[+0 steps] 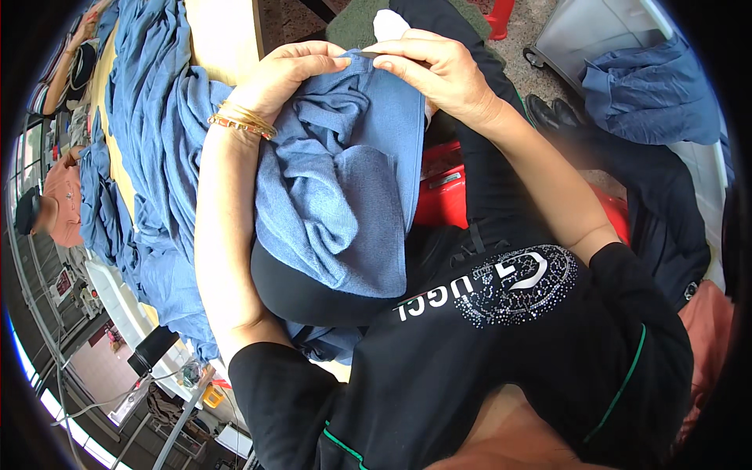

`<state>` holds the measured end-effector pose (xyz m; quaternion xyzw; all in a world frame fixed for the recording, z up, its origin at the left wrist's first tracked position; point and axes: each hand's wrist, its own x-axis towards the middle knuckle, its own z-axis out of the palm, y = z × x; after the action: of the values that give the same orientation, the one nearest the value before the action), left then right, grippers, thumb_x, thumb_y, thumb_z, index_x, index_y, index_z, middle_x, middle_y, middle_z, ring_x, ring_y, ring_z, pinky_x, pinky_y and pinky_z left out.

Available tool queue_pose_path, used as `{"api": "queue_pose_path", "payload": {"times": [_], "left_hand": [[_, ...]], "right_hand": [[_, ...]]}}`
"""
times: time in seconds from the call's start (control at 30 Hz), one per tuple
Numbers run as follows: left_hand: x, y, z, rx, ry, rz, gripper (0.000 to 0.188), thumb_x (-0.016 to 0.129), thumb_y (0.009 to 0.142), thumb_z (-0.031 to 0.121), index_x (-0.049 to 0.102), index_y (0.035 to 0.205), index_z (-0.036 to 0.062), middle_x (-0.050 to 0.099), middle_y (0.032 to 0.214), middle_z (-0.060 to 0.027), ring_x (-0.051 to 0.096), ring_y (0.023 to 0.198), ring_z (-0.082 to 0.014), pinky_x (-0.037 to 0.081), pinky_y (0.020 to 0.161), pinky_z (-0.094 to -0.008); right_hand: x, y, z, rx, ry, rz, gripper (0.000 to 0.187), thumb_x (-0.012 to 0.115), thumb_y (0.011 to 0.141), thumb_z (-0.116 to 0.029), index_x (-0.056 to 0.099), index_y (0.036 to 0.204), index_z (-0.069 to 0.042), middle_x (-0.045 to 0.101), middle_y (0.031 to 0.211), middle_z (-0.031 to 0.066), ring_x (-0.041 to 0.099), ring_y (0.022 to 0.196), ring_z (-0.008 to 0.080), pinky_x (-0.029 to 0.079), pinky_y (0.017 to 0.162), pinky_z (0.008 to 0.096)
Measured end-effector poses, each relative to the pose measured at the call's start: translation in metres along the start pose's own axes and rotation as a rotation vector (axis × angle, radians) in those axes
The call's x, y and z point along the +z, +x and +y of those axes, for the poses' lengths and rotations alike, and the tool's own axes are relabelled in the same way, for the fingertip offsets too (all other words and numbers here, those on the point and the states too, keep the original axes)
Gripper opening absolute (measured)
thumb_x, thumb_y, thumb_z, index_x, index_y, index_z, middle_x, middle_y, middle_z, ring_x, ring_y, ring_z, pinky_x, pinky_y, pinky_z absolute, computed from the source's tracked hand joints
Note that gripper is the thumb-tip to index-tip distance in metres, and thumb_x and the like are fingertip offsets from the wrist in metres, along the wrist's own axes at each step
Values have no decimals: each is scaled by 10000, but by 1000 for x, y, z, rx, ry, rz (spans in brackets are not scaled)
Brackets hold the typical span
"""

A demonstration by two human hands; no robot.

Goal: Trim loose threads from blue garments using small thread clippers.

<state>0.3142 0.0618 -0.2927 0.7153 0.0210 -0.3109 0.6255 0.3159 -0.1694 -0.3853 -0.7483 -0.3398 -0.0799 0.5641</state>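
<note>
A blue knitted garment [337, 211] hangs bunched from my two raised hands and drapes over my lap. My left hand [294, 70], below gold-coloured bangles, pinches its upper edge between thumb and fingers. Close beside it, my right hand [439, 74] is closed at the same edge, thumb and forefinger pressed together. A small dark sliver [366, 54] shows between the fingertips of both hands; what it is I cannot make out. One straight, flat border of the knit runs down below my right hand.
Blue knitwear [168, 117] lies heaped along the pale table [223, 35] on my left. More hangs over a pale bin [560, 35] at far right. Red plastic [442, 196] shows beneath me. A co-worker in a pink top [63, 196] and another person's arm [63, 74] are at far left.
</note>
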Motion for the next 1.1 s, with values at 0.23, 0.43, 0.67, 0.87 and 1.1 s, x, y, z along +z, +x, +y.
{"api": "queue_pose_path", "payload": {"times": [0.23,0.43,0.67,0.87,1.1], "left_hand": [[-14,-6,6,55,116,-39,160,661,947,172,685,1030,37,671,931,42,600,853,-32,474,822,-176],[-31,-30,19,153,377,62,210,672,947,205,708,1026,14,660,869,51,575,788,-23,487,746,-186],[-32,-46,21,206,121,62,245,639,951,148,683,1115,-29,700,976,-10,632,889,-66,504,858,-217],[-42,-44,19,193,23,26,244,642,943,149,679,1116,-19,696,1006,-10,632,908,-65,495,886,-218],[-19,-26,14,346,31,-20,283,656,944,172,676,1176,11,692,1055,-17,626,956,-64,493,902,-216]], "right_hand": [[5,17,-12,344,381,-173,311,719,913,-161,659,1180,-14,671,951,-2,586,864,34,485,775,213],[-24,42,-41,374,649,-86,119,697,914,-79,669,1006,-7,658,908,-21,587,841,36,464,777,192],[-34,51,-58,395,579,-89,113,729,893,-88,681,972,-23,650,852,-49,569,781,18,446,724,172],[-29,54,-57,376,582,-39,121,740,883,-75,689,983,-29,650,857,-49,567,794,15,450,736,168],[-26,53,-57,344,511,-94,100,733,890,-77,698,969,-25,650,858,-49,558,781,11,440,704,164]]}}
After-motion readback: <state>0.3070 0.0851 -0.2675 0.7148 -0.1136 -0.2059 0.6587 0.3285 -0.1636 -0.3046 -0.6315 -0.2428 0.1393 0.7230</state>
